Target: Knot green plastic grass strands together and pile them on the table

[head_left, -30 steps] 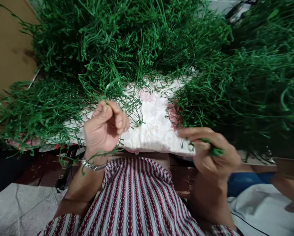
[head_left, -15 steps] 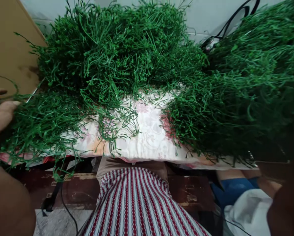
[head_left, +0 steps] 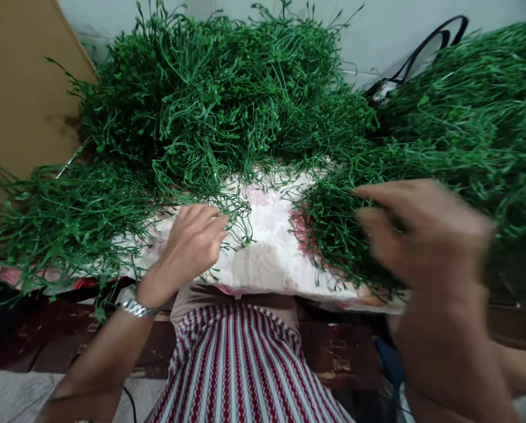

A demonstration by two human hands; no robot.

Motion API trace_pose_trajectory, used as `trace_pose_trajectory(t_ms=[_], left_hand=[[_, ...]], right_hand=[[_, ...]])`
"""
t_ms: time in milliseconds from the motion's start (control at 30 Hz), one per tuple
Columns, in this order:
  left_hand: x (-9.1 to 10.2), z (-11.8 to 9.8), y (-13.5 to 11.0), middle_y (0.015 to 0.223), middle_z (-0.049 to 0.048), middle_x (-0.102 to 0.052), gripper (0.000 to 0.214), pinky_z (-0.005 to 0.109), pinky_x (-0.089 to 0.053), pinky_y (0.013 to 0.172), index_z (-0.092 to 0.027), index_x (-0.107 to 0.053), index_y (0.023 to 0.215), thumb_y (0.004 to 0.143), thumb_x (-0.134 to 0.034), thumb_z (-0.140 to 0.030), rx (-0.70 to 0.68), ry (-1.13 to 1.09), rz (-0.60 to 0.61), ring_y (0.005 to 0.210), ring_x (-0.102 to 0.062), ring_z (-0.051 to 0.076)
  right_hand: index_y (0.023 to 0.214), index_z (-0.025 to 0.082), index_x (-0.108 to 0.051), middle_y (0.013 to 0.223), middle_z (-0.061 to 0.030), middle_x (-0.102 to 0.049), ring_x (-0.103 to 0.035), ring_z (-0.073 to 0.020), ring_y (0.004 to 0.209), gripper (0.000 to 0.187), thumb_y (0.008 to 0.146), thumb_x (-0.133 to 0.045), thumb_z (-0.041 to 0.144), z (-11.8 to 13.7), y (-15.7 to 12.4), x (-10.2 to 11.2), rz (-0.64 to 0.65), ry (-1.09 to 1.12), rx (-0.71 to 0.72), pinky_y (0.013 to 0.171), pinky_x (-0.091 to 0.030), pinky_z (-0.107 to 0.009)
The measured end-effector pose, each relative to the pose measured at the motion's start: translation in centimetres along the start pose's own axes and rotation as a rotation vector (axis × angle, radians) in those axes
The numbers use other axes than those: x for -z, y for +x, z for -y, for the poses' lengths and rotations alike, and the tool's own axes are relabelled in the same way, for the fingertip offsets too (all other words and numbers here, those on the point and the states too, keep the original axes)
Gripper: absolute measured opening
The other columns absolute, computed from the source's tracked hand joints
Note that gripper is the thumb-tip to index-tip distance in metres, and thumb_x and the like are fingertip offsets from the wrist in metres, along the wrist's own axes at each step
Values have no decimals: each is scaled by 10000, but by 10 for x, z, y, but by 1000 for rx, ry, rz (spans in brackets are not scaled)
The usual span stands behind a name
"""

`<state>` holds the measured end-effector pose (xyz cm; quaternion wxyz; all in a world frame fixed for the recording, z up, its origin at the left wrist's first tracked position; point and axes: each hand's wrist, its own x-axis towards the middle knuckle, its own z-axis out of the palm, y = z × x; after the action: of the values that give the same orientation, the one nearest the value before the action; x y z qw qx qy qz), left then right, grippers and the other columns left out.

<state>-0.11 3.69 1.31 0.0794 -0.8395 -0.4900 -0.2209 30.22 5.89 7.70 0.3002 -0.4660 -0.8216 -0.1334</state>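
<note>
My left hand (head_left: 195, 239), with a metal watch at the wrist, is over the near part of the cloth-covered table (head_left: 267, 247). Its fingers are curled in beside a few loose green stems (head_left: 240, 214); what they hold, if anything, is hidden. Blurred by motion, my right hand (head_left: 425, 229) is above the near edge of the right-hand heap of green stems (head_left: 465, 123). Its thumb and forefinger point left, and whether they grip anything does not show. The stems are thin, tangled and plant-like, with small forked tips.
A tall heap of the same stems (head_left: 228, 94) stands at the back against the pale wall. A lower pile (head_left: 82, 217) lies at left, next to a tan board (head_left: 20, 88). Black straps (head_left: 439, 38) stick up at the back right. Another person's limb shows at lower right.
My left hand has come from the far left pile to the middle front of the table. My right hand has come into clear view over the right heap. The view has shifted slightly.
</note>
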Motion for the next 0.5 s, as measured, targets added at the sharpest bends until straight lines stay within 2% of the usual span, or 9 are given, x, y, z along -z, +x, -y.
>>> trace_pose_trajectory(t_ms=[33, 67, 133, 200, 267, 367, 500], left_hand=[[-8, -5, 5, 988, 86, -639, 197, 386, -407, 790, -167, -626, 983, 818, -521, -180, -4, 3, 26, 930, -545, 237], [-14, -8, 9, 1010, 91, -633, 207, 390, -400, 797, -163, -621, 992, 822, -504, -174, 10, 6, 42, 946, -539, 243], [-24, -7, 12, 1035, 96, -626, 227, 389, -390, 807, -158, -607, 1011, 827, -474, -159, 48, -11, 45, 957, -532, 243], [-29, -2, 10, 1034, 100, -628, 244, 387, -381, 811, -155, -594, 1025, 830, -448, -149, 86, -24, 43, 949, -533, 239], [-32, 5, 6, 1000, 100, -638, 258, 394, -368, 819, -161, -587, 1036, 828, -434, -147, 115, -3, 53, 931, -537, 244], [-33, 18, 1, 917, 95, -653, 285, 399, -356, 814, -169, -589, 1048, 817, -426, -137, 133, 55, 80, 886, -544, 251], [-33, 32, -4, 836, 87, -663, 268, 410, -353, 788, -181, -627, 985, 805, -432, -146, 165, 100, 66, 832, -546, 256]], right_hand=[[935, 202, -667, 886, -50, -687, -617, -155, 818, 175, 848, -544, 292, 15, 5, -16, 110, 82, 68, 713, -465, -276], [927, 188, -667, 872, -43, -691, -621, -146, 797, 205, 867, -509, 304, 30, 10, -35, 260, 158, 74, 697, -458, -263], [973, 195, -652, 903, -39, -692, -622, -144, 740, 265, 875, -476, 367, 56, 18, -74, 429, 203, -33, 622, -415, -255], [946, 182, -645, 847, -47, -689, -605, -148, 681, 279, 863, -468, 381, 72, 25, -106, 511, 183, -135, 562, -343, -246], [848, 166, -644, 782, -50, -677, -582, -142, 640, 231, 852, -449, 289, 77, 30, -124, 538, 155, -182, 530, -274, -243], [749, 165, -624, 723, -36, -659, -551, -124, 605, 216, 831, -432, 222, 70, 28, -125, 540, 150, -184, 526, -234, -239], [630, 148, -576, 642, -27, -607, -472, -96, 535, 228, 808, -439, 191, 49, 12, -104, 439, 138, -234, 517, -219, -235]])
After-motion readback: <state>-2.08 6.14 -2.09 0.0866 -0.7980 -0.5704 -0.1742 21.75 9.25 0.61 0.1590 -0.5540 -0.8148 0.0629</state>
